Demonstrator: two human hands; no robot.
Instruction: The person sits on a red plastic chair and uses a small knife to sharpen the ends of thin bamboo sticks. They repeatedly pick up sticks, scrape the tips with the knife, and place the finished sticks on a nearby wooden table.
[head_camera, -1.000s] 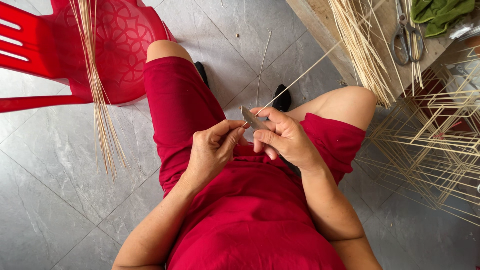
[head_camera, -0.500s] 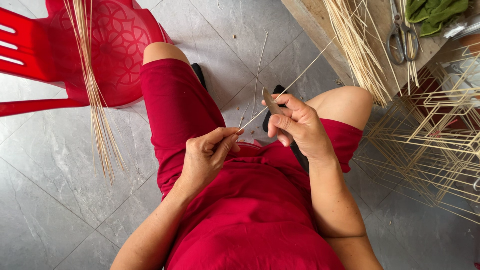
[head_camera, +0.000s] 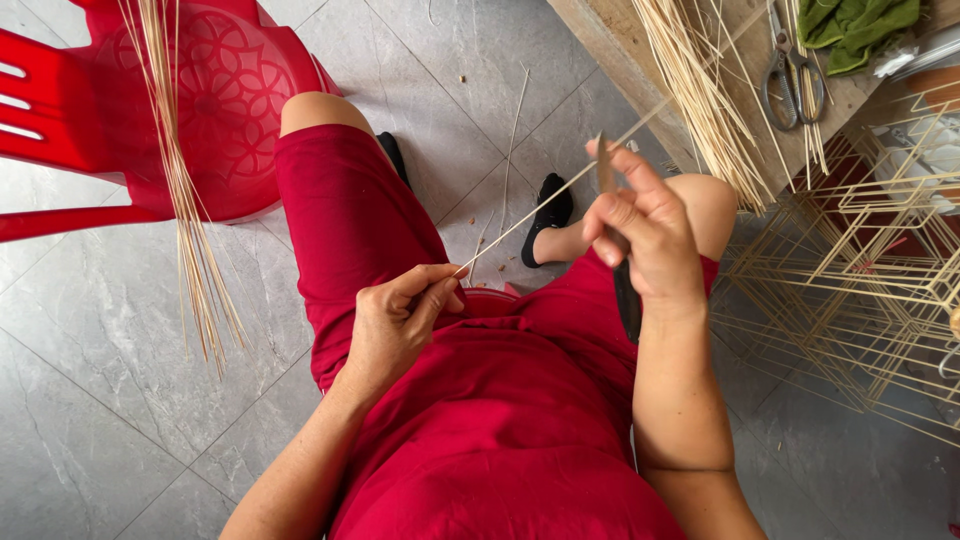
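Observation:
I sit in red clothes, looking down at my lap. My left hand (head_camera: 400, 315) pinches the near end of a thin pale bamboo stick (head_camera: 540, 205) that runs up and to the right. My right hand (head_camera: 640, 225) grips a knife (head_camera: 612, 215) with a dark handle, its blade pressed against the stick farther along. The stick's far end reaches toward the bundle of sticks (head_camera: 700, 90) on the wooden bench.
A red plastic chair (head_camera: 215, 110) stands at upper left with a sheaf of long bamboo sticks (head_camera: 185, 210) leaning over it. Scissors (head_camera: 790, 75) and a green cloth (head_camera: 860, 25) lie on the wooden bench (head_camera: 610, 50). Stick-built frames (head_camera: 860, 290) crowd the right side. The floor is grey tile.
My right hand with the knife has slid up and to the right along the stick, away from my left hand, which still pinches the near end.

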